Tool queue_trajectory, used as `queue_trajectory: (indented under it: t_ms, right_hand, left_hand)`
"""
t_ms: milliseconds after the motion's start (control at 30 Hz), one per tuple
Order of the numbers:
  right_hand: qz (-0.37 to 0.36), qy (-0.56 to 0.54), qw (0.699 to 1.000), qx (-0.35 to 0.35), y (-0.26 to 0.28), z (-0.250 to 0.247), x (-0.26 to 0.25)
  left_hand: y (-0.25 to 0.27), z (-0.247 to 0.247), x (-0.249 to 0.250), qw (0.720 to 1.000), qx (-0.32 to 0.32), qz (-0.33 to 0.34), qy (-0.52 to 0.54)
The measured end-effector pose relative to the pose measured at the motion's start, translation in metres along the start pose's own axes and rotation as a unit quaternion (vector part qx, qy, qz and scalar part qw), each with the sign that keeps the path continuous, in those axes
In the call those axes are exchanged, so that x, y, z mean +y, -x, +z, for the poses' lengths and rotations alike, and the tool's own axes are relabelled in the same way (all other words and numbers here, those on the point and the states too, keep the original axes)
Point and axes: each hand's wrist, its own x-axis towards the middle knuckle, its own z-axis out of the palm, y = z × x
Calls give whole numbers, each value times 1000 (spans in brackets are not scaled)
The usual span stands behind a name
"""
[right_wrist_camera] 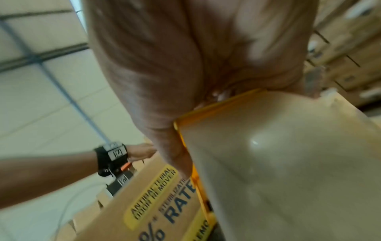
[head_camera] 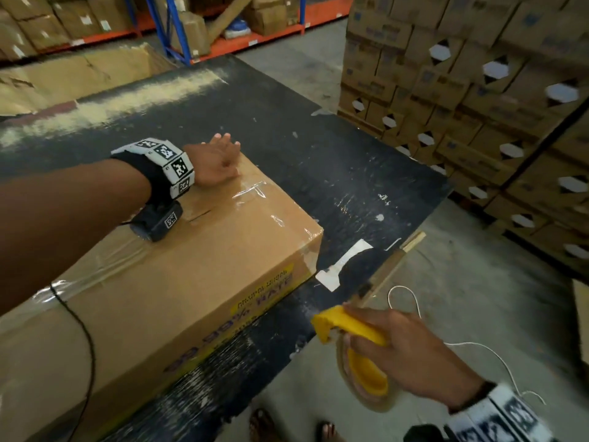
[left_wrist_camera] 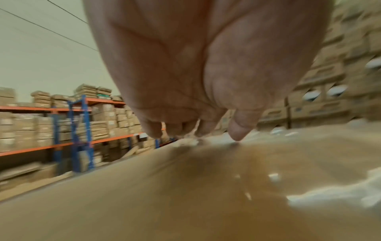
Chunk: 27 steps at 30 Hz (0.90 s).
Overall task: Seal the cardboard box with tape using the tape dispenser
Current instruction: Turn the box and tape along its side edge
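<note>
A brown cardboard box [head_camera: 178, 282] lies on the black table [head_camera: 287, 122], with clear tape [head_camera: 95, 269] along its top seam and over its near end. My left hand [head_camera: 216, 161] lies flat on the box's far top corner, fingers straight and reaching past the edge; in the left wrist view the fingers [left_wrist_camera: 239, 130] touch the glossy box top [left_wrist_camera: 185, 195]. My right hand [head_camera: 408, 349] grips the yellow tape dispenser [head_camera: 353, 333] with its clear tape roll [right_wrist_camera: 288, 163], held off the table's right edge, apart from the box [right_wrist_camera: 148, 203].
Stacked cartons [head_camera: 478, 90] on a pallet rise close at the right. Blue and orange racking [head_camera: 178, 30] with boxes stands behind the table. Flattened cardboard [head_camera: 63, 78] lies at the far left. A white label [head_camera: 344, 266] sticks near the table's right edge. My feet [head_camera: 264, 425] are below.
</note>
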Motion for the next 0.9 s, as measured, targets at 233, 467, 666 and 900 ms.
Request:
queue_trajectory:
  t_ms: [233, 467, 666, 900]
  right_hand:
    - [-78, -125, 979, 138, 12, -9, 28]
    - [-131, -193, 932, 277, 32, -1, 36]
    - [-187, -202, 896, 349, 43, 0, 38]
    - [-247, -213, 883, 336, 51, -3, 31]
  left_hand:
    - [63, 12, 124, 982, -30, 184, -21]
    - [77, 11, 166, 985, 14, 172, 3]
    - [122, 16, 188, 894, -47, 115, 430]
    - [151, 36, 184, 786, -28, 54, 615]
